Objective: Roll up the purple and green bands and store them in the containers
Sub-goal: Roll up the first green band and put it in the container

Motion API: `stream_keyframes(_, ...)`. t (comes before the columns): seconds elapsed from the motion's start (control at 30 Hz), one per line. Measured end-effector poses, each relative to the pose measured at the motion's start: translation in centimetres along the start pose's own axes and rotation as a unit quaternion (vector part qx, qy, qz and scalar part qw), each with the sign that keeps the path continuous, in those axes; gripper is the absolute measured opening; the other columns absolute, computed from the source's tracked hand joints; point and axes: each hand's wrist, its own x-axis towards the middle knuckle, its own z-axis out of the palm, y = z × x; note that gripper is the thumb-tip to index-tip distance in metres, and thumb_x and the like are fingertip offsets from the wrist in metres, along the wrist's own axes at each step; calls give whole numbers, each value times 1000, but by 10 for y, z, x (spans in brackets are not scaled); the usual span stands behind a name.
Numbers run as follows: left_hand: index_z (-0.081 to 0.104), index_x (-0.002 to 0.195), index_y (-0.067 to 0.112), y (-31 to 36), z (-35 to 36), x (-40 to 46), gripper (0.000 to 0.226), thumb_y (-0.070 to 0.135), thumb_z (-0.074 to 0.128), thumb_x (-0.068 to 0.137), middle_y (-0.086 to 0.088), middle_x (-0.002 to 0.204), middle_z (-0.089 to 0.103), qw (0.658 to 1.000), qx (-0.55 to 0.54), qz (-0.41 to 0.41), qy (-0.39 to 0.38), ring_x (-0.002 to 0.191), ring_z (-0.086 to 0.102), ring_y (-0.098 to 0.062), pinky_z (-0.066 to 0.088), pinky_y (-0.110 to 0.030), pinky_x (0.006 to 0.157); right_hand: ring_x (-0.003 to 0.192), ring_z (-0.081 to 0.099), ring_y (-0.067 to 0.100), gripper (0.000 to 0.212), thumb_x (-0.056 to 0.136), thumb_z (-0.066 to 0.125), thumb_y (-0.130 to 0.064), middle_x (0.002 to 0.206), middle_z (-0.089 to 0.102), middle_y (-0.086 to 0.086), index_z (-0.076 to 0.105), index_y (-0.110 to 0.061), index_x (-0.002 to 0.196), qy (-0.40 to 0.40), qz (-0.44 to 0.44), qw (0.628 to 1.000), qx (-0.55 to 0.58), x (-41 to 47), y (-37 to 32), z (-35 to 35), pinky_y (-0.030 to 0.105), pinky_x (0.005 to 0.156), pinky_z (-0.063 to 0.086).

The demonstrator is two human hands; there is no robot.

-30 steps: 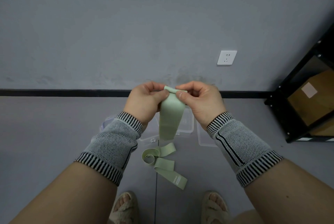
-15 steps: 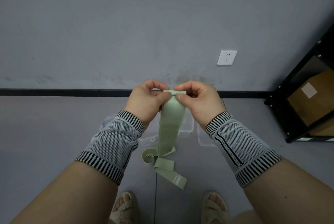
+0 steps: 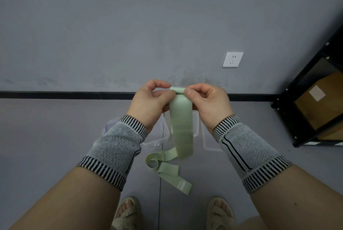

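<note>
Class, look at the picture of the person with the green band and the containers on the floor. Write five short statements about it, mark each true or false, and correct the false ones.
1. Both the left hand and the right hand pinch the top of the green band. True.
2. The band is fully rolled. False: only its top edge is rolled; the rest hangs loose.
3. The band's lower end lies on the floor. True.
4. The clear containers stand on a table. False: they are on the floor.
5. A wall socket is visible. True.

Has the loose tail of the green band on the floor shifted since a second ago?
No. The green band's floor tail sits in the same spot against the floor seam; only the hanging stretch has swayed slightly.
</note>
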Motion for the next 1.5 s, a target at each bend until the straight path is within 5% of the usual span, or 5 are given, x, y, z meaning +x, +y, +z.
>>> stream_keyframes(0.37,68,89,11,-4,-1,2,5,8,67,85,-11,79,70,995,94,16,10,71,66,-18,54,-32,69,63,58,3,9,83,70,-21,72,63,-4,64,-25,88,-41,-35,997,-51,-1,2,-1,20,66,51)
stream_keyframes(0.57,67,91,17,-4,-3,1,9,19,70,83,-1,74,72,995,95,17,-4,69,66,-12,51,-25,64,71,64,34,13,80,72,-12,77,69,18,68,-23,73,3,-47,996,-70,3,7,-3,48,74,56)
stream_keyframes(0.8,66,92,16,-5,0,-1,14,5,66,85,-3,83,74,988,146,40,-32,84,70,-15,53,-27,85,70,63,25,13,83,68,-5,73,67,13,64,-12,74,12,23,999,44,3,5,-4,51,77,54)
stream_keyframes(1.0,64,90,16,-9,7,-4,11,6,61,88,11,62,66,985,157,49,-41,54,56,6,42,-8,57,63,54,14,22,82,70,-10,63,59,-1,60,-21,65,59,-19,998,9,4,6,0,37,66,49)
stream_keyframes(1.5,61,78,15,-11,10,-1,14,9,58,90,5,59,65,990,133,41,-16,54,58,-6,46,-21,55,70,58,23,15,82,68,-4,69,62,7,67,-15,72,24,-8,998,49,5,4,-2,43,72,53)
